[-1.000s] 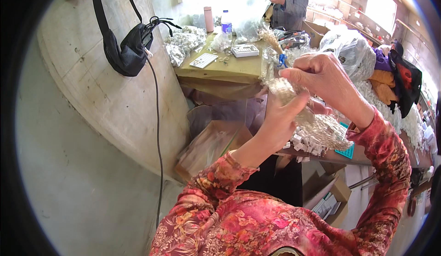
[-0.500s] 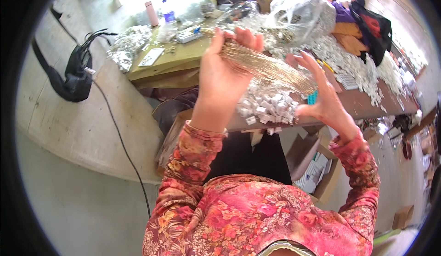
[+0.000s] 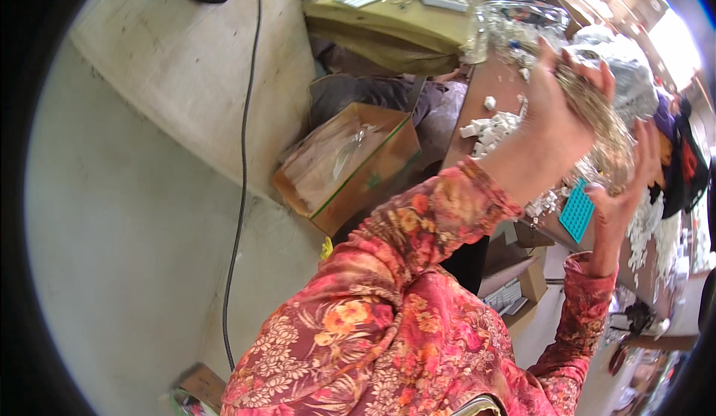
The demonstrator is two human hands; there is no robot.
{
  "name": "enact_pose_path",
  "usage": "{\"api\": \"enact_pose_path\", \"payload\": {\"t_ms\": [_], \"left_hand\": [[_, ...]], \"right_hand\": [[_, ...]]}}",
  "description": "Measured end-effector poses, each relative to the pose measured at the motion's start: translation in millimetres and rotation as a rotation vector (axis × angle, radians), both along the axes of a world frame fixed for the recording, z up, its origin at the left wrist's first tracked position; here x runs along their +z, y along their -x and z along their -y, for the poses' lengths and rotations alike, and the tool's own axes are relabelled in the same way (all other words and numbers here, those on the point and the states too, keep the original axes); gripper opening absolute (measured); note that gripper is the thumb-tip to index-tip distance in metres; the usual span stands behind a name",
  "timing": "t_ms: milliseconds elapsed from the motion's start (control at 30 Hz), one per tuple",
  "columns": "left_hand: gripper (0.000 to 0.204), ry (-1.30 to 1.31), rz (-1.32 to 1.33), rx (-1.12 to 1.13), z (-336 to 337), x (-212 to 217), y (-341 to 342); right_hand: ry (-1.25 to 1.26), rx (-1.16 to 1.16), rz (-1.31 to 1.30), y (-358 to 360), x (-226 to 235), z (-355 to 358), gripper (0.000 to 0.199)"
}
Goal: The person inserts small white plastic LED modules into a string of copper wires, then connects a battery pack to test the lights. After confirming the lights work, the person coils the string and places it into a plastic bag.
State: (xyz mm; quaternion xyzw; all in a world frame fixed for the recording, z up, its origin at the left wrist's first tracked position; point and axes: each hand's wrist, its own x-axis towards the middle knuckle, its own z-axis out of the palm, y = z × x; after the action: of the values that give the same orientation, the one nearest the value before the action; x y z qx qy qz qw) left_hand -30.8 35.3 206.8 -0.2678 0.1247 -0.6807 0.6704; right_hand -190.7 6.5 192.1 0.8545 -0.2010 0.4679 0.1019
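My left hand (image 3: pixel 559 114) is closed round a bundle of thin gold-coloured strands (image 3: pixel 600 110), held up over the brown table. Whether these are wires or fine chains I cannot tell. My right hand (image 3: pixel 630 173) is at the lower end of the bundle, fingers stretched and thumb apart. The strands hang between thumb and fingers, with no firm grip showing. Below the hands lies a teal tray with small cells (image 3: pixel 576 211). Small white pieces (image 3: pixel 496 129) are heaped beside my left wrist, partly hidden by it.
An open cardboard box (image 3: pixel 358 162) stands on the floor left of the table. Another box (image 3: pixel 522 289) is under the table edge. A yellow-green covered table (image 3: pixel 388 24) is at the back. A black cable (image 3: pixel 242 192) runs down the left. Plastic bags (image 3: pixel 619 65) lie at the far right.
The view has swung, so hands and table now appear farther right. My right hand has come closer round the bundle's lower end. The left hand keeps its hold.
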Motion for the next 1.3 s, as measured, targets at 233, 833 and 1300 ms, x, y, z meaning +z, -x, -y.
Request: {"api": "enact_pose_path", "payload": {"t_ms": [233, 833, 1300], "left_hand": [[0.038, 0.031, -0.125, 0.062, -3, 2, 9], [0.092, 0.349, 0.645, 0.193, -46, -83, -17], [0.045, -0.28, 0.971, 0.237, -155, -255, -135]], "right_hand": [[-0.371, 0.176, 0.109, -10, -11, -4, 0.094], [-1.357, 0.547, 0.29, -21, 67, 99, 0.033], [-1.369, 0.605, 0.08, -28, 103, 48, 0.034]]}}
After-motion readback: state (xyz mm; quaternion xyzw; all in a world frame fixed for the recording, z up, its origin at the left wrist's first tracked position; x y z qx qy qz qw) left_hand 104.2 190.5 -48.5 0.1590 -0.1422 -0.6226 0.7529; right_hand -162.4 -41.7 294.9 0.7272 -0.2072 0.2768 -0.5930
